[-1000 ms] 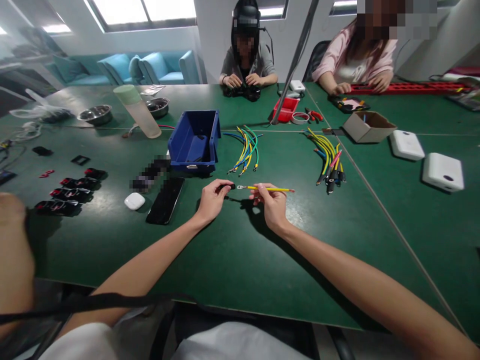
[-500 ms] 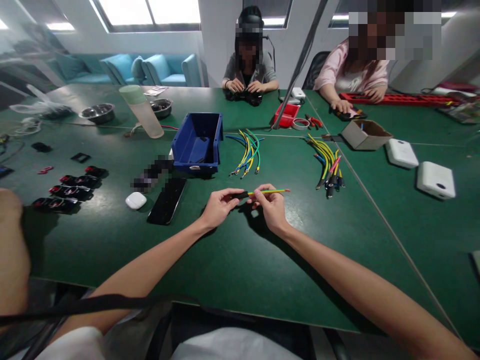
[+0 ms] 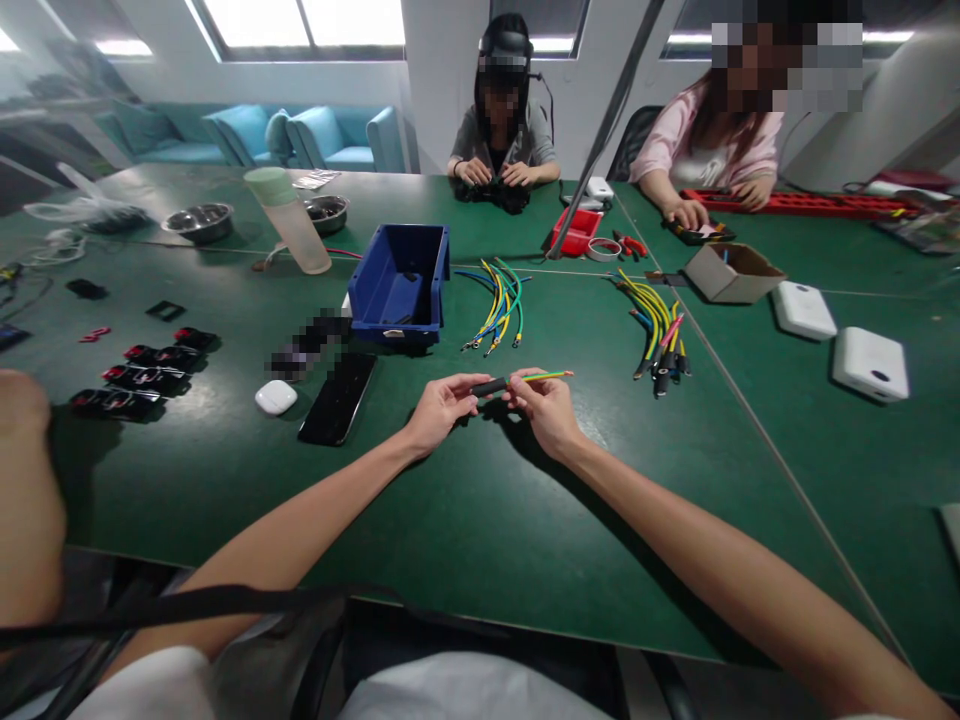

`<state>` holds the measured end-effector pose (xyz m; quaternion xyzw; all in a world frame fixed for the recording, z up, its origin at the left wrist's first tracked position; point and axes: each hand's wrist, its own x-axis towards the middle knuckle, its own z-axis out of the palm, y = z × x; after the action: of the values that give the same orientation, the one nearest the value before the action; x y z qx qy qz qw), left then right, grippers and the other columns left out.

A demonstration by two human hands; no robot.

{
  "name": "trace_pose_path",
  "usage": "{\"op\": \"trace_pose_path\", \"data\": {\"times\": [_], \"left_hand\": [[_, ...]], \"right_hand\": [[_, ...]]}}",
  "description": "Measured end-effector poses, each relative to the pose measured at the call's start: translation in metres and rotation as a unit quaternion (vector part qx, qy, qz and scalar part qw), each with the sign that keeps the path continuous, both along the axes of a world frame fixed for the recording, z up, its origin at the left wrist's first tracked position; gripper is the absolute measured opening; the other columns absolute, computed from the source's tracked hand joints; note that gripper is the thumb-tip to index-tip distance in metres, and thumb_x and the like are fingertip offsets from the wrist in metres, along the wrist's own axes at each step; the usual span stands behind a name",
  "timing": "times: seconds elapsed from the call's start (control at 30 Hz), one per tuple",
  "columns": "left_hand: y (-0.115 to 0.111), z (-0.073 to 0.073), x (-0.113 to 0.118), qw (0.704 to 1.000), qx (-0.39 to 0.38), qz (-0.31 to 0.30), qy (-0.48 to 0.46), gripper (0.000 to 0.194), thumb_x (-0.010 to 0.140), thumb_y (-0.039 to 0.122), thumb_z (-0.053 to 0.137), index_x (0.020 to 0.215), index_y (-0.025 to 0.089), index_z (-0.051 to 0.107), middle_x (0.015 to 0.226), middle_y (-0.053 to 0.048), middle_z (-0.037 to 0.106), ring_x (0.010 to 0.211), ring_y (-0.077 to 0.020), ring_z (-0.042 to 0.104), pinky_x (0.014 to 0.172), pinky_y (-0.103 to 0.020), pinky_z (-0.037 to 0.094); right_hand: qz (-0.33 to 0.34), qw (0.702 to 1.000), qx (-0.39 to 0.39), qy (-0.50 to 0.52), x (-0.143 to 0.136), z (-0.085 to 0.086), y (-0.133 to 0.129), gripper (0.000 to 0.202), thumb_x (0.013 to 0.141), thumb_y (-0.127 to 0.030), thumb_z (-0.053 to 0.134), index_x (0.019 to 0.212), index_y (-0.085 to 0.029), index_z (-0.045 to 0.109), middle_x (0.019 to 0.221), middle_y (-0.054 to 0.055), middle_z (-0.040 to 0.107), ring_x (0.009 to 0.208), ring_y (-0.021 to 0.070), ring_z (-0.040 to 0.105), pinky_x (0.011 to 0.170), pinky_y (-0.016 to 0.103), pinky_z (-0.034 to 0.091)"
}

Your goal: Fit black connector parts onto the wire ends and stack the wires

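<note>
Between thumb and fingers, my left hand point(image 3: 442, 410) is closed on a black sleeve point(image 3: 490, 387), perhaps heat-shrink tubing. My right hand point(image 3: 551, 412) pinches a yellow-green wire point(image 3: 546, 376) where it meets the sleeve's right end; the wire's reddish tip points right. Both hands are just above the table, close together. Beyond them lies a bundle of yellow, green and blue wires point(image 3: 501, 300) with metal end lugs. To the right, another wire bundle point(image 3: 660, 325) has black-sleeved ends. How far the wire reaches inside the sleeve is hidden.
On the green table point(image 3: 450, 520), a blue bin point(image 3: 397, 325), a phone point(image 3: 337, 400) and a white case point(image 3: 276, 398) lie ahead and left. Several black-and-red parts point(image 3: 150, 375) sit farther left. A cardboard box point(image 3: 731, 275) stands right. Two people work across the table.
My right fingertips now meet the black sleeve's end, and more of the sleeve shows between my hands. The view has shifted slightly.
</note>
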<state>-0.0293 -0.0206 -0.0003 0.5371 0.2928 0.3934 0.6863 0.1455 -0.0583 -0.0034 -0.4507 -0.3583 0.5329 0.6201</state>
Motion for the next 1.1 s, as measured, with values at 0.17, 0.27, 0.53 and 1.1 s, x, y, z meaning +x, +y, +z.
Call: {"op": "trace_pose_path", "data": {"times": [0.17,0.27,0.53,1.1], "left_hand": [[0.000,0.004,-0.001,0.999,0.015,0.009,0.049,0.035,0.072,0.024,0.070,0.107,0.018,0.070,0.081,-0.005,0.069,0.056,-0.0085,0.048,0.055,-0.023,0.036],[-0.001,0.005,-0.001,0.998,0.021,0.012,0.056,0.036,0.072,0.025,0.069,0.107,0.018,0.071,0.082,-0.005,0.069,0.058,-0.0092,0.048,0.055,-0.023,0.035],[-0.005,0.007,-0.001,0.995,0.053,0.021,0.082,0.036,0.074,0.027,0.068,0.109,0.018,0.071,0.080,-0.005,0.069,0.059,-0.0101,0.049,0.056,-0.023,0.036],[-0.012,-0.005,0.007,0.999,-0.039,0.036,-0.009,0.039,0.068,0.020,0.070,0.106,0.017,0.071,0.099,-0.010,0.071,0.080,-0.0184,0.066,0.068,-0.028,0.047]], "right_hand": [[0.004,1.000,-0.001,-0.022,0.000,0.000,0.001,0.030,0.067,-0.042,0.079,0.080,-0.017,0.066,0.067,0.002,0.063,0.060,0.0141,0.059,0.057,0.025,0.048],[0.004,1.000,0.000,-0.022,0.000,0.001,0.001,0.031,0.066,-0.042,0.079,0.080,-0.017,0.066,0.067,0.001,0.063,0.060,0.0139,0.059,0.057,0.025,0.049],[-0.001,1.000,-0.002,-0.016,-0.002,0.000,0.000,0.033,0.068,-0.044,0.078,0.081,-0.016,0.065,0.068,0.001,0.062,0.059,0.0125,0.059,0.056,0.023,0.047],[-0.053,0.997,0.038,-0.047,-0.012,-0.001,-0.002,0.048,0.065,-0.036,0.080,0.096,-0.022,0.047,0.076,-0.002,0.064,0.061,0.0127,0.061,0.062,0.026,0.052]]}}
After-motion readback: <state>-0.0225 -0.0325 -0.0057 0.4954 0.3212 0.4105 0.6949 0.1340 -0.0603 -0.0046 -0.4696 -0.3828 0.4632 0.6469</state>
